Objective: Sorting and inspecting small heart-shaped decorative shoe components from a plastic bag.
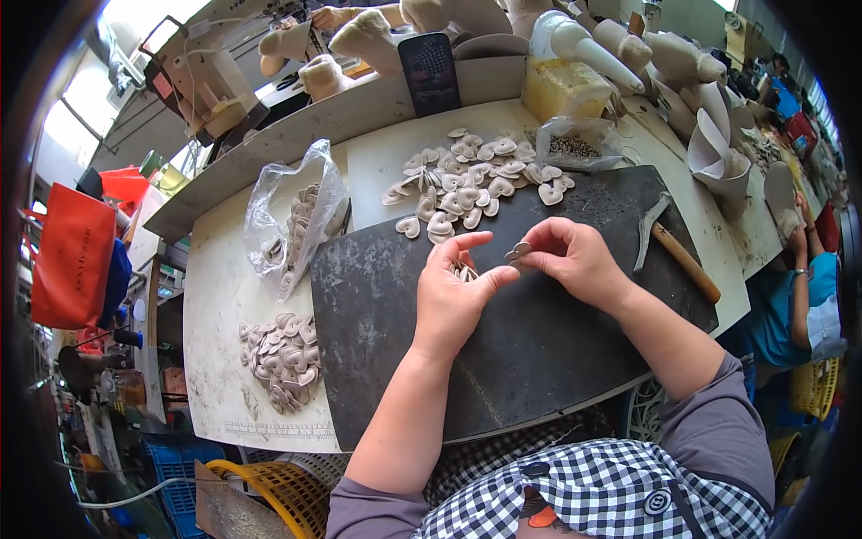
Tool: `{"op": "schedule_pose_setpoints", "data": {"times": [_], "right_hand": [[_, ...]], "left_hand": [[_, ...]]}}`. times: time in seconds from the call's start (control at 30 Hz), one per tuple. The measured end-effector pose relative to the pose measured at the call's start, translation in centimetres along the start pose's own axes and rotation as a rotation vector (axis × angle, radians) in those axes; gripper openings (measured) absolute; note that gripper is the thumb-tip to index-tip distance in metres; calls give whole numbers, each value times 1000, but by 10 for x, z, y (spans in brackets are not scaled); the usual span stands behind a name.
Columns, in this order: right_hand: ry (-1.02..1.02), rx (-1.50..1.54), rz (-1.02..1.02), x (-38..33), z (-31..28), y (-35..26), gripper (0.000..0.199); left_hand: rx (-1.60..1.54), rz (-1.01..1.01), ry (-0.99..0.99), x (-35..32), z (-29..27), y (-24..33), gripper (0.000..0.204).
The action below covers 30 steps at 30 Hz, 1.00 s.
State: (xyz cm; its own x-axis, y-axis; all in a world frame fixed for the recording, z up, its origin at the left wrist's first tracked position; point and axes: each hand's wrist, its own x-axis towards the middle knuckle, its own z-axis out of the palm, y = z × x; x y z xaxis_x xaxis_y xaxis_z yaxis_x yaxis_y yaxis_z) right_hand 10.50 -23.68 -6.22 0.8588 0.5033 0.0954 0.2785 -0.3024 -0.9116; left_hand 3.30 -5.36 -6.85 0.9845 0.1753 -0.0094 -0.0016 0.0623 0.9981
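Single head-worn fisheye view, downward from close above the hands [449,304] and worktable [215,278].

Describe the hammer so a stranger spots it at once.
Find the large black mat on the pale tabletop. Near its right edge, right of the right hand, lies the hammer. Its brown handle and curved metal head distinguish it from the pale hearts.

I saw open room on the black mat [548,359] either side of the left forearm [404,404]; the hammer [687,264] blocked the right, heart-shaped pieces [467,196] the far edge.
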Motion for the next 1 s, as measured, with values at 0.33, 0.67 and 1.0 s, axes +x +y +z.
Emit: {"op": "schedule_pose_setpoints", "data": {"times": [0.33, 0.67, 1.0], "right_hand": [[412, -871, -416, 39, -30, 19, 23], [323, -509, -184, 23, -24, 26, 25], [289, -805, -407, 43, -32, 30, 17]], "left_hand": [[-447, -82, -42, -2, 3, 6, 21], [-340, -145, -47, -1, 3, 2, 29], [-265, -129, -39, 0, 7, 1, 25]]}}
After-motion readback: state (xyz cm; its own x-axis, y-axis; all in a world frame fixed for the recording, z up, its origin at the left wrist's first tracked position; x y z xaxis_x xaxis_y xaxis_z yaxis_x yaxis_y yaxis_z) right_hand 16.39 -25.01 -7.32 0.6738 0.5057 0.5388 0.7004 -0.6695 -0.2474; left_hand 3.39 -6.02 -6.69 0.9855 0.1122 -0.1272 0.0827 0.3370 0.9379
